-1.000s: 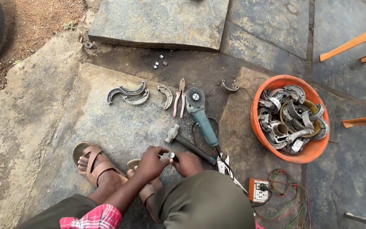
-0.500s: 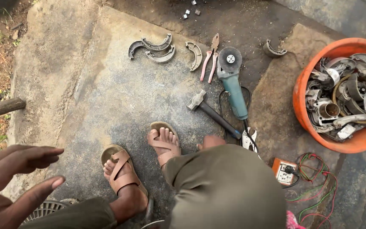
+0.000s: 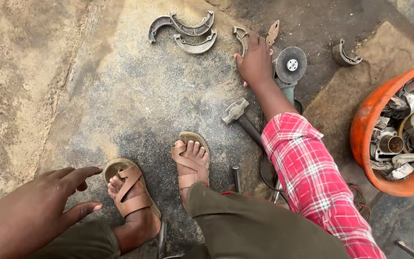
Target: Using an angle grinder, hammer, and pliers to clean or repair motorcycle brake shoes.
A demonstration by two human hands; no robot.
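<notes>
Head view is showing the right hand (image 3: pixel 255 62) reaching down onto the stone floor, fingers curling around a curved brake shoe (image 3: pixel 240 41) beside the pliers (image 3: pixel 272 32) and the angle grinder (image 3: pixel 288 67). The left hand (image 3: pixel 39 211) is hovering spread wide, empty. Knuckles are risking a scrape against the grinder's disc; the shoe could slip.

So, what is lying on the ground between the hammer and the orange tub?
In the head view, the person's right forearm in a red checked sleeve crosses between the hammer and the orange tub; beyond it is bare stone.
</notes>
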